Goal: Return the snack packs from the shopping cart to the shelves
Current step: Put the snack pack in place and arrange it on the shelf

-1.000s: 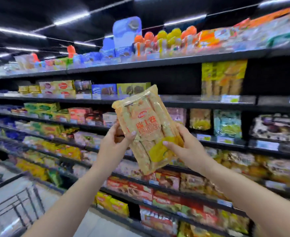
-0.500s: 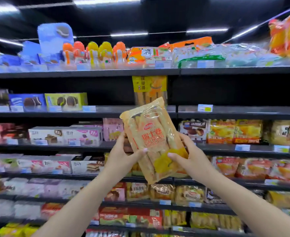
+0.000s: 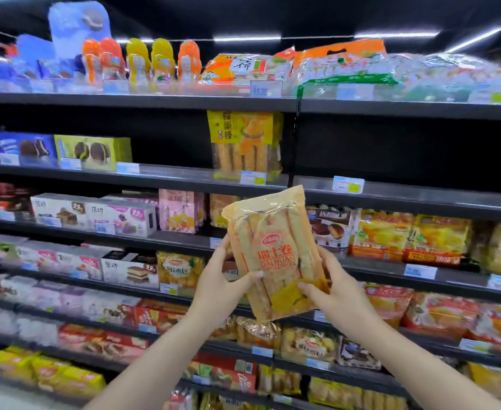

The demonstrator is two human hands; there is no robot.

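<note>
Blue cookie box (image 3: 26,147) and green cookie box (image 3: 92,151) sitting on upper-left shelf. Left hand (image 3: 222,284) gripping left edge of Swiss roll pack (image 3: 276,255), thumb lying across front. Pack being held upright, slightly tilted, in front of dark shelves (image 3: 391,199), not resting on any shelf. Tall yellow snack pack (image 3: 245,142) standing on shelf above it. Right hand (image 3: 336,287) gripping pack's lower right corner, thumb pressing on yellow patch.

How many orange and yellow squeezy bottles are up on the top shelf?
5. They stand in a row on the top shelf, left of the middle: two orange plastic bottles, two yellow ones, then one orange. More may hide behind them.
</note>
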